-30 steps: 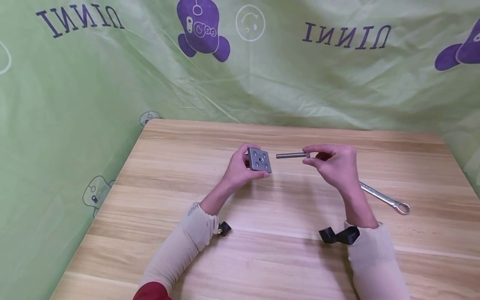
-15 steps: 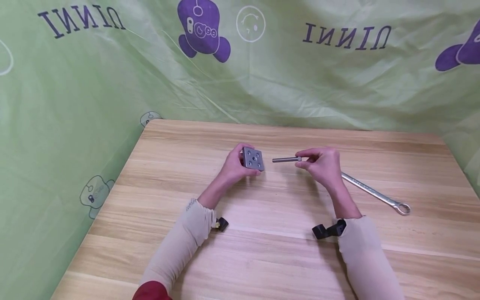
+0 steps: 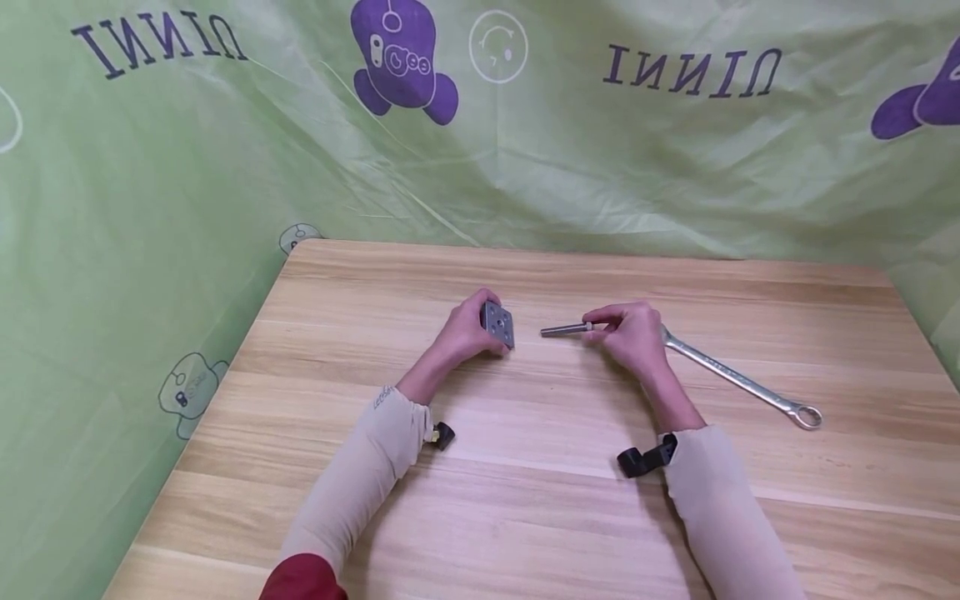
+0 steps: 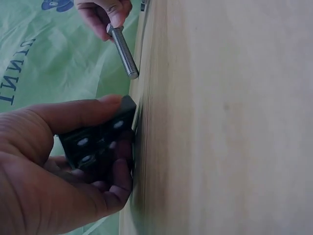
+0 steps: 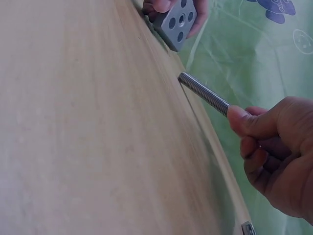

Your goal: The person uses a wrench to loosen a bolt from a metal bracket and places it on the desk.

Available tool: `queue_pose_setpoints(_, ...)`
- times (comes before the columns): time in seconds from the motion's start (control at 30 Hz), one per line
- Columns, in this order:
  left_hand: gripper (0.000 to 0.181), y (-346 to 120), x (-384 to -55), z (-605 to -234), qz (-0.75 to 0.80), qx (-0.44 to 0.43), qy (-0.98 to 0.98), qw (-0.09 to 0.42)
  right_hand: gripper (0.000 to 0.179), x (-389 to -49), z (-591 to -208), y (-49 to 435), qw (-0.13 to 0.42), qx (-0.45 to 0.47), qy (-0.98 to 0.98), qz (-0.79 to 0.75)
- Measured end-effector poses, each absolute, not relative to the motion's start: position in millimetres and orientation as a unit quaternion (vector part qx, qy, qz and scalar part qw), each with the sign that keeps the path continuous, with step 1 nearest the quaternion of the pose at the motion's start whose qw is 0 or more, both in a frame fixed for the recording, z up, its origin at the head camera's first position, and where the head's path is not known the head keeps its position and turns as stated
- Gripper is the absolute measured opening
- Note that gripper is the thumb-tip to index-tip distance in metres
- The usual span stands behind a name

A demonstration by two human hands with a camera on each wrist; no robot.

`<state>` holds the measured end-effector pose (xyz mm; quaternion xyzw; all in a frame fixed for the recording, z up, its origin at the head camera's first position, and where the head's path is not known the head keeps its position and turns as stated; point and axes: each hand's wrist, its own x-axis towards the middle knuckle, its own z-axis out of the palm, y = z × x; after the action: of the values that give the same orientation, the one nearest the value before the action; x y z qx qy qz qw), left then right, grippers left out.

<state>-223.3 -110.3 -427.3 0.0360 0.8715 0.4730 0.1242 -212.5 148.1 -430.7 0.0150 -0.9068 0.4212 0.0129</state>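
Note:
My left hand [image 3: 461, 332] grips a square grey metal plate [image 3: 498, 324] by its edges, thumb on one side and fingers on the other. The plate has a centre hole and several holes around it, clearest in the right wrist view [image 5: 177, 22]. Across a short gap, my right hand [image 3: 632, 335] pinches a threaded bolt [image 3: 564, 330] at its head end. The bolt's free end points left toward the plate, apart from it. In the left wrist view, the bolt's hex head [image 4: 110, 29] shows at the fingertips.
A long combination wrench [image 3: 738, 379] lies on the wooden table [image 3: 525, 500] to the right, one end beside my right hand. Green printed cloth [image 3: 562, 183] hangs behind the table and along its left side.
My right hand has moved left and slightly nearer with the bolt, uncovering more of the wrench. My left hand has shifted a little left with the plate, which has turned more edge-on.

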Motion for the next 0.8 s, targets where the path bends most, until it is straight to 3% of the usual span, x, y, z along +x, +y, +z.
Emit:
queue_pose_setpoints(0.4, 0.074, -109, -227, -422, 0.394, 0.008, 0.912, 0.114, 0.026, -217, -439, 145, 0.026, 0.045, -0.908, 0.415)
queue_pose_setpoints(0.8, 0.077, -106, -227, -420, 0.311, -0.018, 0.943, 0.115, 0.031, -218, -445, 149, -0.012, 0.034, -0.905, 0.424)
